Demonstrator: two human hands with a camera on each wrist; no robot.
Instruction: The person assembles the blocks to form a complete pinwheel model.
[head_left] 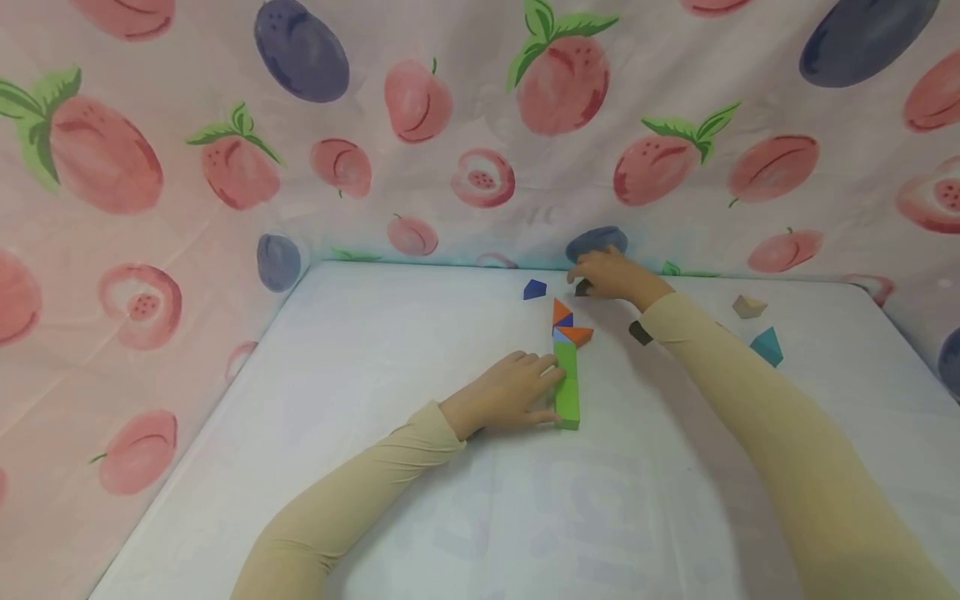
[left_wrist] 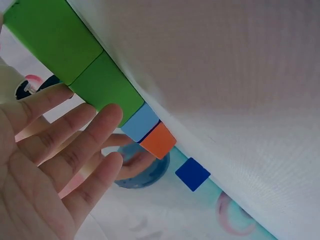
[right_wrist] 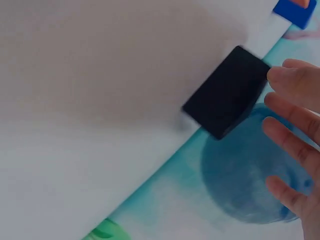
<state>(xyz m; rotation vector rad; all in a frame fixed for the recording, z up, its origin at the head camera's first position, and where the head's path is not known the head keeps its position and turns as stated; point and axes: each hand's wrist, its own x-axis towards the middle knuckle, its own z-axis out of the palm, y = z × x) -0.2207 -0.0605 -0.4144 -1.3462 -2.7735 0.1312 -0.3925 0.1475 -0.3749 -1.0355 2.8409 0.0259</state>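
Note:
Two green blocks point(head_left: 567, 383) lie end to end in a row on the white table. My left hand point(head_left: 506, 392) rests beside them, its fingers straight and fingertips at their left side. Beyond the green blocks the row carries on with a light blue block point(left_wrist: 141, 123), orange triangular blocks point(head_left: 576, 335) and a small dark blue piece point(head_left: 566, 320). At the table's far side my right hand point(head_left: 611, 273) reaches over a black block point(right_wrist: 227, 92); its thumb tip is right at the block's corner, and the other fingers are loosely spread.
A blue block point(head_left: 535, 290) lies left of the black one. To the right are another dark block point(head_left: 641, 333), a pale wood-coloured block point(head_left: 748, 307) and a teal block point(head_left: 768, 347). A fruit-print cloth point(head_left: 480, 100) rises behind the table point(head_left: 337, 375) and along its left side.

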